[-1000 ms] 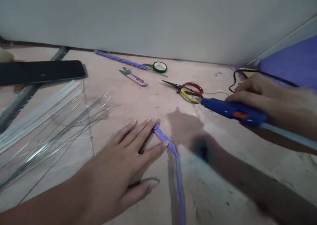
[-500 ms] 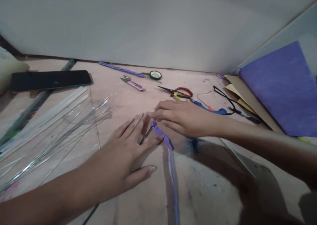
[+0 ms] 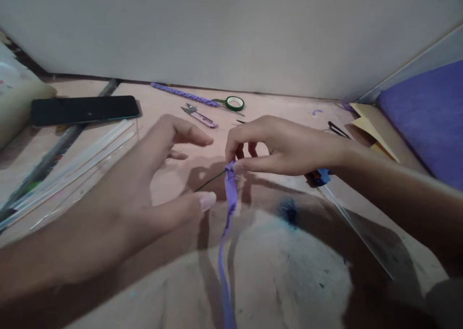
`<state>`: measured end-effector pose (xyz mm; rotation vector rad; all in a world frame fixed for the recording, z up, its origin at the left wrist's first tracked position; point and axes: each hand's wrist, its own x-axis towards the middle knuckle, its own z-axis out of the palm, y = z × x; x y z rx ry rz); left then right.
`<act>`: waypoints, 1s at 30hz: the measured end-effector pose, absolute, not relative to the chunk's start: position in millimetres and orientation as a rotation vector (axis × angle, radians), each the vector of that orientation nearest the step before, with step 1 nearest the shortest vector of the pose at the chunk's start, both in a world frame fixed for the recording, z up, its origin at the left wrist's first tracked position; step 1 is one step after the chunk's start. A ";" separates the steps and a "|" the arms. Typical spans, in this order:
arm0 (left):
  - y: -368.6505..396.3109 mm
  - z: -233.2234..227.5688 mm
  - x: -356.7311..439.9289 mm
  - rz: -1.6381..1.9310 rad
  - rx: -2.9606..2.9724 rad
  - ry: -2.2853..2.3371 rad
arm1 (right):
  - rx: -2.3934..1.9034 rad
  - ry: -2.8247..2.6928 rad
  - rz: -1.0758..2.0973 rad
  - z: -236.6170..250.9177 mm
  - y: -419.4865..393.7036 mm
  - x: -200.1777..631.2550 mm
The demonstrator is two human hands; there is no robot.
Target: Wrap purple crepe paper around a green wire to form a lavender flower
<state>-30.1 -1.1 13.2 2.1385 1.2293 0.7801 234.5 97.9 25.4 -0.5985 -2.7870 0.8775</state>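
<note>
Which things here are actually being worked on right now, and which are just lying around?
In hand:
right hand pinching purple strip
green wire
left hand, open beside it

Lying about:
phone
thread snips
green tape roll
purple braid
glue gun

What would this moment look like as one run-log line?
right hand: pinches purple strip | left hand: open beside it | glue gun: on table

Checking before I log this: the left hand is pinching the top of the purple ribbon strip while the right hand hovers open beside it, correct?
Not quite, the hands are swapped. The head view shows the right hand pinching the top of the purple ribbon strip, while the left hand hovers open beside it.
</note>
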 end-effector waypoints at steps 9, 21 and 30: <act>14.2 1.9 1.7 0.530 1.464 1.054 | -0.759 -2.473 0.955 41.3 73.1 229.8; -4.3 -4.8 10.1 0.597 1.084 0.870 | -0.778 -1.996 1.458 16.6 51.3 217.1; -6.4 -3.6 5.2 0.604 1.019 0.731 | -0.777 -1.935 1.505 19.4 47.2 219.7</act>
